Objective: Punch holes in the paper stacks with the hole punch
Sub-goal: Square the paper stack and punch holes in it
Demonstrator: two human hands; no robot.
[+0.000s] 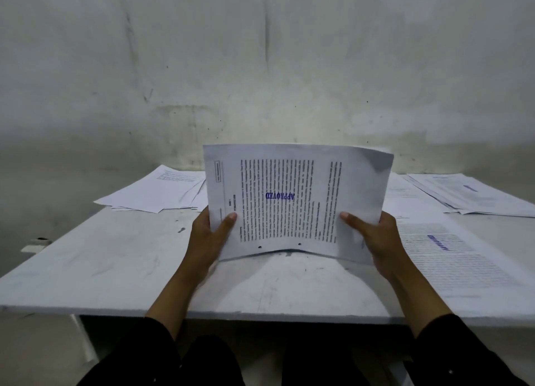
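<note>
A stack of printed paper (295,200) with a blue APPROVED stamp is held up above the white table (115,255), turned sideways and bowed in the middle. Two punched holes show near its lower edge. My left hand (210,235) grips its left side, thumb on the front sheet. My right hand (373,238) grips its right side the same way. No hole punch is visible; the raised stack hides the table behind it.
A loose pile of sheets (162,193) lies at the back left. More stamped sheets (474,196) lie at the back right, and a printed stack (451,255) lies flat at my right. A grey wall stands close behind the table.
</note>
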